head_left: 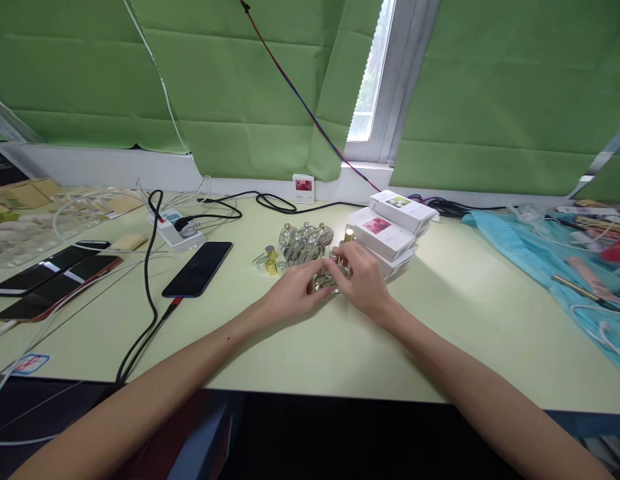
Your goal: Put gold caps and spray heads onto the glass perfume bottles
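At the middle of the table, my left hand is closed around the side of a clear glass perfume bottle. Its fingers partly cover the bottle. My right hand meets it from the other side, thumb and fingers drawn together by the bottle's top; whatever is between these fingertips is hidden. Just beyond the hands, several clear glass bottles stand in a tight group. Small bottles with gold and grey caps are left of them. A gold cap rises behind my right fingers.
White boxes with pictures are stacked behind my right hand. One small white box leans at the wall. A black phone on a cable and a power strip lie left. Blue plastic sheeting covers the right side.
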`<action>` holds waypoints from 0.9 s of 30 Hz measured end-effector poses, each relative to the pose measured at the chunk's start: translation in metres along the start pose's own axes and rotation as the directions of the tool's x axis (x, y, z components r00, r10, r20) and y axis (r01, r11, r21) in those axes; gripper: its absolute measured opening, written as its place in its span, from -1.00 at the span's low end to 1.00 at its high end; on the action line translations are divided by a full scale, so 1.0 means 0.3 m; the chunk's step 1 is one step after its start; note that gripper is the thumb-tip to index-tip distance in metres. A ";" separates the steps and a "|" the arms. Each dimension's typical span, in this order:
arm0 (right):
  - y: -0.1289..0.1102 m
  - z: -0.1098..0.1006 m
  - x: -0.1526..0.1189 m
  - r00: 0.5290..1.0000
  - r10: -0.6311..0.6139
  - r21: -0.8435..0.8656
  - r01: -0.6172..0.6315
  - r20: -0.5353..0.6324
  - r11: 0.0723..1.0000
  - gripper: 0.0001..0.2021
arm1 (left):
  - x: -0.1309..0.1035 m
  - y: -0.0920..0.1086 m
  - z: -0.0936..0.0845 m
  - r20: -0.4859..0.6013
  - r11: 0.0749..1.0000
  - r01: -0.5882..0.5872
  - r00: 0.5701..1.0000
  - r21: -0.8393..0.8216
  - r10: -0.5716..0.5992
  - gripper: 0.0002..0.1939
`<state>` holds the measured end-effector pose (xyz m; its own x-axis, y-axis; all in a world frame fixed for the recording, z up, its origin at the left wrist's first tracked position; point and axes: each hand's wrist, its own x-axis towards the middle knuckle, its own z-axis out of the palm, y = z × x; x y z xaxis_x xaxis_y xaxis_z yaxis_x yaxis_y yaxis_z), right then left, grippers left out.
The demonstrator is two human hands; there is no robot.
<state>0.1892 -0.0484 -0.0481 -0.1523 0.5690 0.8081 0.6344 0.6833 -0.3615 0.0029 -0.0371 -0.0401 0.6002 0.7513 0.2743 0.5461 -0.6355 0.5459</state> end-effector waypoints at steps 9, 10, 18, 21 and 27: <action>-0.001 -0.004 0.002 1.000 0.008 -0.021 -0.008 0.014 1.000 -0.85 | 0.001 0.003 -0.003 0.008 1.000 0.007 1.000 -0.010 -0.006 -0.81; 0.000 -0.004 0.002 1.000 0.006 -0.022 -0.006 0.013 1.000 -0.85 | 0.001 0.002 -0.003 0.008 1.000 0.006 1.000 -0.007 -0.006 -0.81; 0.002 -0.004 0.003 0.999 0.022 -0.016 -0.022 0.023 1.000 -0.84 | 0.005 0.001 -0.002 0.004 1.000 0.002 1.000 0.012 -0.003 -0.81; 0.003 -0.008 0.006 0.999 0.029 -0.001 -0.029 0.018 1.000 -0.79 | 0.004 0.001 -0.001 0.001 1.000 0.016 1.000 0.024 -0.016 -0.78; -0.001 -0.012 0.010 1.000 0.027 0.028 -0.027 -0.004 0.999 -0.69 | 0.004 -0.001 0.001 -0.005 0.999 0.006 1.000 0.032 -0.006 -0.78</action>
<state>0.1914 -0.0487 -0.0440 -0.1324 0.5853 0.7999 0.6166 0.6805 -0.3959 0.0036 -0.0361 -0.0401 0.5942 0.7560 0.2745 0.5685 -0.6362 0.5217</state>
